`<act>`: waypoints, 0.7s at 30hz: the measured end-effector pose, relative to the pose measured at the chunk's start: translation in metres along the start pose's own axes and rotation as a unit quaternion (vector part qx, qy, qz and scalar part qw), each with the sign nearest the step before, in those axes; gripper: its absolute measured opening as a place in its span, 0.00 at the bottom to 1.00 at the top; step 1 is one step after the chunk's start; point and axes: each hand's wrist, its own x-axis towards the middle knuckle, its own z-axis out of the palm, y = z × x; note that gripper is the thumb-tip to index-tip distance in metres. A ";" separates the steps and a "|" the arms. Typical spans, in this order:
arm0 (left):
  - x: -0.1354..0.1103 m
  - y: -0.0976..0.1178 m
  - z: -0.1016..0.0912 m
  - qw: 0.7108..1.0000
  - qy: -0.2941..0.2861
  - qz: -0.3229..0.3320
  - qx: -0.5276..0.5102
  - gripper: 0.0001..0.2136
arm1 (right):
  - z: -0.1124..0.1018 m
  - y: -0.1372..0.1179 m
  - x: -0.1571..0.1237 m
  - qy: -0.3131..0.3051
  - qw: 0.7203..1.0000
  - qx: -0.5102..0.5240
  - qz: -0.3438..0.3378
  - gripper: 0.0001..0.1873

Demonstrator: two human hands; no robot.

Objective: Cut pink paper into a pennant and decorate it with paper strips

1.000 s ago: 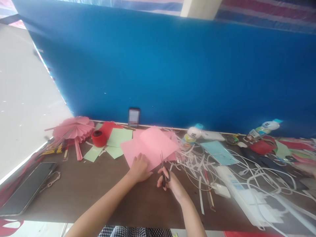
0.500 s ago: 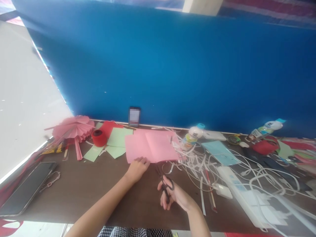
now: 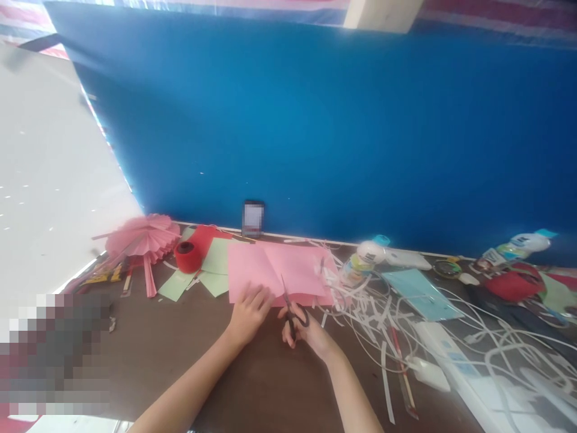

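A sheet of pink paper [image 3: 300, 267] with a crease down its middle lies flat on the brown table. My left hand [image 3: 251, 308] rests palm down on its near edge, fingers stretched over the paper. In my right hand [image 3: 297, 328] is a pair of dark-handled scissors [image 3: 289, 305], their blades pointing away from me over the paper's lower edge, just right of my left hand. Whether the blades touch the paper I cannot tell. Pale green sheets [image 3: 215, 284] and a red roll [image 3: 187, 257] lie to the left of the pink paper.
White paper strips and cables [image 3: 369, 307] tangle on the right, near a white bottle [image 3: 363, 258] and a light blue sheet [image 3: 421, 293]. A power strip [image 3: 451, 361] lies nearer me. Folded pink paper fans [image 3: 144, 237] stand at the far left. A blue panel [image 3: 288, 132] closes the back.
My right hand has carried the scissors forward and left, from below the pink paper to over its near edge. My left hand's fingers have spread further onto the paper. The view has shifted slightly.
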 end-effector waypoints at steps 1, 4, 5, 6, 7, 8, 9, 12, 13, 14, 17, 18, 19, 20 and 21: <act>-0.001 -0.001 0.000 1.000 0.003 -0.004 -0.001 0.14 | -0.001 -0.002 0.003 -0.002 1.000 0.002 -0.006 0.28; -0.001 -0.005 0.001 1.000 0.011 -0.012 -0.008 0.14 | -0.005 -0.003 0.012 -0.011 1.000 0.012 -0.019 0.28; -0.002 -0.006 0.002 1.000 0.014 -0.014 -0.012 0.14 | -0.006 -0.002 0.014 -0.014 0.999 0.018 -0.023 0.28; -0.002 -0.007 0.003 1.000 0.019 -0.017 -0.016 0.14 | -0.006 0.000 0.016 -0.016 0.999 0.025 -0.029 0.27; -0.003 -0.007 0.004 0.999 0.024 -0.023 -0.020 0.14 | -0.007 0.002 0.018 -0.017 0.999 0.033 -0.037 0.27; -0.003 -0.007 0.005 0.999 0.030 -0.030 -0.023 0.14 | -0.007 0.005 0.020 -0.017 0.998 0.040 -0.044 0.27; -0.004 -0.007 0.006 0.998 0.036 -0.038 -0.024 0.14 | -0.008 0.007 0.022 -0.017 0.997 0.046 -0.051 0.27; -0.007 -0.006 0.008 0.997 0.048 -0.063 -0.023 0.14 | -0.010 0.013 0.024 -0.019 0.996 0.057 -0.069 0.26; -0.007 -0.005 0.007 0.996 0.048 -0.068 -0.023 0.14 | -0.010 0.014 0.024 -0.019 0.995 0.059 -0.072 0.26; -0.008 -0.004 0.007 0.996 0.046 -0.071 -0.024 0.14 | -0.011 0.015 0.024 -0.019 0.995 0.061 -0.073 0.26; -0.008 -0.002 0.003 0.996 0.041 -0.075 -0.028 0.13 | -0.010 0.016 0.022 -0.025 0.995 0.074 -0.055 0.27; -0.007 -0.001 0.003 0.996 0.041 -0.077 -0.029 0.13 | -0.009 0.015 0.022 -0.032 0.995 0.081 -0.046 0.27; -0.007 -0.001 0.002 0.996 0.041 -0.078 -0.030 0.13 | -0.008 0.015 0.021 -0.039 0.995 0.086 -0.038 0.28; -0.007 -0.001 0.002 0.996 0.040 -0.079 -0.032 0.13 | -0.007 0.014 0.021 -0.045 0.994 0.092 -0.032 0.29; -0.007 -0.001 0.003 0.996 0.039 -0.079 -0.033 0.13 | -0.006 0.013 0.021 -0.048 0.994 0.097 -0.029 0.29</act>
